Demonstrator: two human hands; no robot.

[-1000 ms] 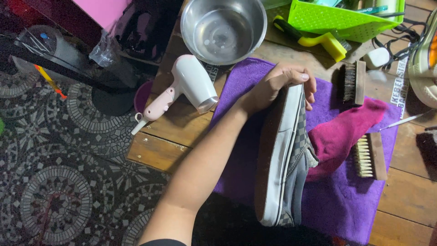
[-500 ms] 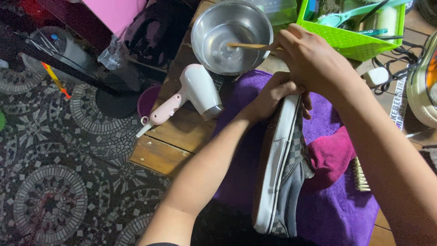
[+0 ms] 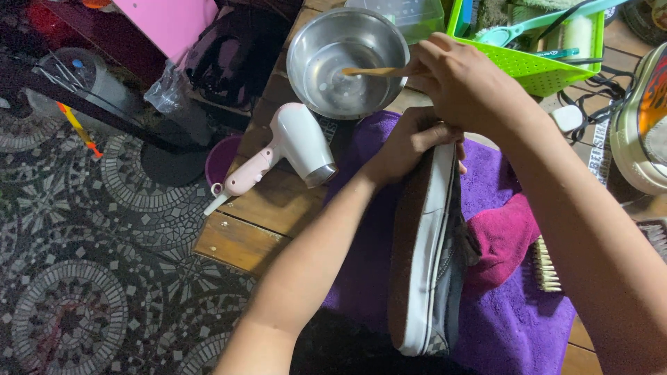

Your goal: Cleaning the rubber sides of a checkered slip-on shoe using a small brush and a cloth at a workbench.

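Shoe-cleaning station seen from above. The left hand (image 3: 406, 146) grips the toe end of a grey checkered slip-on shoe (image 3: 427, 250), fingers closed round it, holding it on edge over the purple towel (image 3: 507, 312) with the brown sole turned to the left. The right hand (image 3: 462, 87) pinches the handle of a slim wooden brush (image 3: 375, 71), fingers closed on it, its head lying inside the steel bowl (image 3: 347, 59), which holds a little water.

Step in hand, as it appears: wetting the brush. The next move would seem to call for carrying the brush from the bowl to the white sidewall of the shoe while the left hand keeps it steady (drips may land on the towel).

Count: one held shoe; a second shoe (image 3: 643, 125) at the right edge; one bowl; one pink-and-white hair dryer (image 3: 292, 146); one magenta cloth (image 3: 504, 239); one bristle brush (image 3: 545, 264) beside it, partly hidden; one green basket (image 3: 549, 66).
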